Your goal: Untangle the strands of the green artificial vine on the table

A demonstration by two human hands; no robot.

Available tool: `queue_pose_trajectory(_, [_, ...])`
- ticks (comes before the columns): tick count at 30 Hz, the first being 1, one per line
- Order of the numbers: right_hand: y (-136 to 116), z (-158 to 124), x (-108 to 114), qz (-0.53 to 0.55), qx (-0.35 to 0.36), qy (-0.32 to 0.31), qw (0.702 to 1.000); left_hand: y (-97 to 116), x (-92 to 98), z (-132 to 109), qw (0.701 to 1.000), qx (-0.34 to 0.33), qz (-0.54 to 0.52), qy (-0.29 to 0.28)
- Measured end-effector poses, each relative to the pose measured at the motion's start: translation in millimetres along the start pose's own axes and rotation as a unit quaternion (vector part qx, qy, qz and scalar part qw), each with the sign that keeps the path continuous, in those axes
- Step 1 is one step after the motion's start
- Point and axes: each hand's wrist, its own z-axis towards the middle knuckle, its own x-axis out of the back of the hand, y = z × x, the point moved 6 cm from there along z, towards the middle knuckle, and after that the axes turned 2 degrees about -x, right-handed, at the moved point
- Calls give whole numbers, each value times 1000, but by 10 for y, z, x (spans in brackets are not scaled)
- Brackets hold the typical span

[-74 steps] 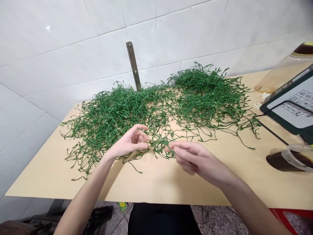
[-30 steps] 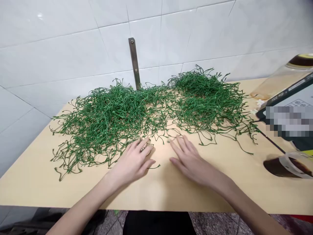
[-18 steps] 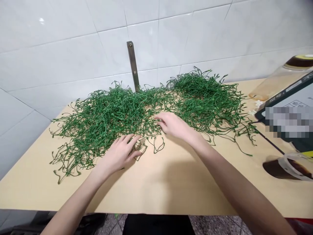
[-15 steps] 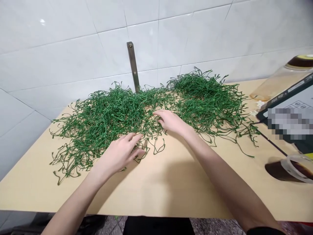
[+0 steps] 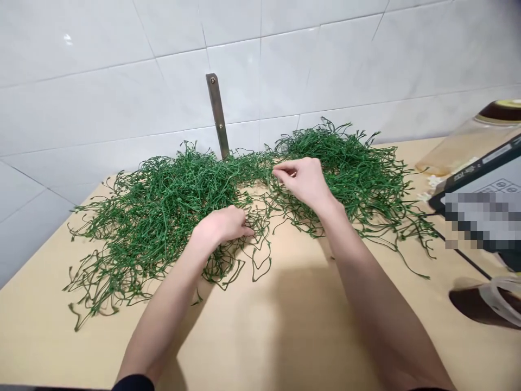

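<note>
A wide tangle of thin green plastic-looking stems (image 5: 163, 212) with small forked tips spreads over the left of the table. My left hand (image 5: 226, 224) is bent down into its right edge, fingers curled among the stems and mostly hidden behind the hand. To the right lies a second heap of green stems (image 5: 358, 168). Over the gap between the two piles, my right hand (image 5: 307, 182) pinches thumb and forefinger together at thin strands, though the exact piece is hard to make out. Several loose stems (image 5: 260, 263) lie in front of my left hand.
The light wooden table (image 5: 244, 336) meets a white tiled wall (image 5: 325, 65). A metal strip (image 5: 217, 114) stands against that wall. At the right are a clear bottle with a dark cap (image 5: 459, 144), a dark-edged box (image 5: 488, 190) and a cup of dark liquid (image 5: 476, 304).
My right hand has lifted up and to the right and closed into a pinch. My left hand has moved right and curled its fingers down. The view has shifted slightly.
</note>
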Motion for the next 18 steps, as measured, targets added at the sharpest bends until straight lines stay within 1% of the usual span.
queue_pose_trajectory(3, [-7,6,197,58,-13,92,994,-223,113,-28,999,18,-16,23])
queue_pose_trajectory(4, [-11,4,232,77,-18,110,991,-286,154,-42,999,9,-26,45])
queue_pose_trajectory(5, [-16,1,255,97,-22,123,987,-344,206,-63,996,-2,-34,79])
queue_pose_trajectory(7, [-21,-2,276,136,-25,139,981,-436,342,-135,984,-25,-50,172])
queue_pose_trajectory(10, [5,-4,278,182,-29,156,970,-498,557,-324,947,-51,-77,306])
queue_pose_trajectory(12, [43,3,259,212,-34,153,965,-489,675,-468,924,-62,-84,368])
queue_pose_trajectory(14, [81,16,232,255,-43,139,956,-476,754,-592,909,-54,-85,404])
queue_pose_trajectory(15, [94,23,221,279,-49,131,950,-483,776,-640,906,-38,-83,414])
queue_pose_trajectory(17, [102,31,213,324,-61,118,937,-527,783,-703,906,14,-67,417])
queue_pose_trajectory(18, [95,33,217,342,-66,116,930,-560,764,-714,911,47,-50,407])
